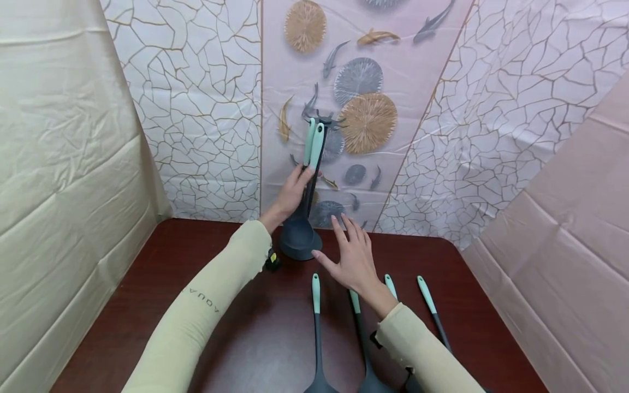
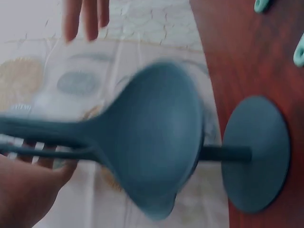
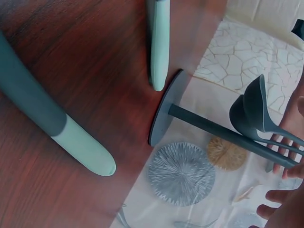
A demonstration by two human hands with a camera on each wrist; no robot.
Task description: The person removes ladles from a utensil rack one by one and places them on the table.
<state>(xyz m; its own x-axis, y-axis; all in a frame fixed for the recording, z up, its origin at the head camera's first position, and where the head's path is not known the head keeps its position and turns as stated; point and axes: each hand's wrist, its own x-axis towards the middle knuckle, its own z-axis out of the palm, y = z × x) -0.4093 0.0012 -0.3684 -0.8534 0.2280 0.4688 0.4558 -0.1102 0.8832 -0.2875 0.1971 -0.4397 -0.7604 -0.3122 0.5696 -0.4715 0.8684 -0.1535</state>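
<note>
A dark utensil stand [image 3: 209, 124] with a round base [image 2: 266, 128] and hooks at its top stands at the table's far edge. Beside its pole hang a dark ladle [image 1: 296, 234] with a mint-green handle [image 1: 316, 144] and a second similar utensil, mostly hidden behind it. My left hand [image 1: 289, 196] grips the ladle by its handle, its fingers partly behind the handles. To the right of the stand, my right hand [image 1: 355, 259] is raised above the table with fingers spread, holding nothing.
Several dark utensils with mint-green handles lie on the reddish-brown table [image 1: 245, 327], among them a left one [image 1: 316, 295] and a far right one [image 1: 426, 295]. Patterned cloth [image 1: 206, 109] hangs behind the table, and plain cloth hangs at both sides.
</note>
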